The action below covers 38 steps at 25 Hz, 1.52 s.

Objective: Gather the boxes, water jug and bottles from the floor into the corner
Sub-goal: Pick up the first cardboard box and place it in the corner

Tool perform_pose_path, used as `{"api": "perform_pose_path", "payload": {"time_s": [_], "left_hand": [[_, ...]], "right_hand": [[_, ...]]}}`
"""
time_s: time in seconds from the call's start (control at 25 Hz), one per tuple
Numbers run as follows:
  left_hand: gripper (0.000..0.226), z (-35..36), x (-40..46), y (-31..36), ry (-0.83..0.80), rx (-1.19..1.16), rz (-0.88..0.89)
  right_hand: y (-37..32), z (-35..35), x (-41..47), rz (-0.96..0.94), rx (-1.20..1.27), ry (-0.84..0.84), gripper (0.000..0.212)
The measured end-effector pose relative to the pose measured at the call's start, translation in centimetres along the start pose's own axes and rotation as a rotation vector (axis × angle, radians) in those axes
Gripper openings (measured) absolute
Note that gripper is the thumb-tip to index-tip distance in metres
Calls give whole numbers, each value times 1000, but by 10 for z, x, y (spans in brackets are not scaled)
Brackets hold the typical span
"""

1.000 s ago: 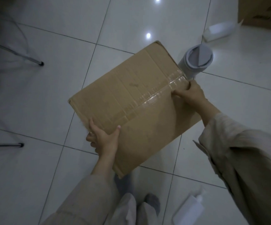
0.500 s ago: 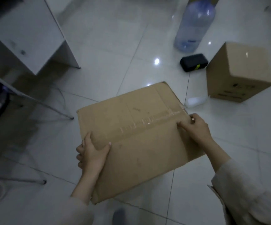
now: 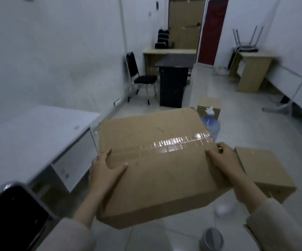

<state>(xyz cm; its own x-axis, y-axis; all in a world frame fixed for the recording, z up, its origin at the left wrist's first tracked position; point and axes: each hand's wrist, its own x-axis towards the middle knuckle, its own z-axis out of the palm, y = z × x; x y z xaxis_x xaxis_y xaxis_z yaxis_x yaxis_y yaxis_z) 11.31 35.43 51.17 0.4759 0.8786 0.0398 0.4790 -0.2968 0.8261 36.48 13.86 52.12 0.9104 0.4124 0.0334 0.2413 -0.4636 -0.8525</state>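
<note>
Cardboard makes up three boxes: the large taped box [image 3: 157,165] is held off the floor, the left hand [image 3: 104,169] and right hand [image 3: 222,160] clasping its opposite sides; two smaller boxes [image 3: 262,173] [image 3: 209,105] sit on the floor beside one water jug [image 3: 210,126].

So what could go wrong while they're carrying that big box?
The big box hides the floor ahead, so a foot might catch the water jug or the grey container near the feet. Both hands, left and right, grip only its edges, so it could slip.
</note>
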Motion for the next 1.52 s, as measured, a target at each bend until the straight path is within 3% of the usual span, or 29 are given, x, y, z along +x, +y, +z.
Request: {"api": "perform_pose_path", "payload": {"time_s": [0.24,0.4,0.64,0.92,1.12,1.52], "left_hand": [[89,26,119,67,133,1,118],[74,63,201,99,238,-66,110],[70,102,314,120,369,-89,112],[79,129,492,113,434,-103,83],[79,130,621,112,497,-94,13],[74,141,797,62,646,-56,-154]], "right_hand": [[-47,2,123,-132,87,76,24],[-73,10,232,-185,97,71,29],[-97,49,368,-246,126,75,22],[-134,153,539,-267,140,7,14],[-187,233,665,-292,143,-86,23],[-245,403,843,-357,122,-283,21]]}}
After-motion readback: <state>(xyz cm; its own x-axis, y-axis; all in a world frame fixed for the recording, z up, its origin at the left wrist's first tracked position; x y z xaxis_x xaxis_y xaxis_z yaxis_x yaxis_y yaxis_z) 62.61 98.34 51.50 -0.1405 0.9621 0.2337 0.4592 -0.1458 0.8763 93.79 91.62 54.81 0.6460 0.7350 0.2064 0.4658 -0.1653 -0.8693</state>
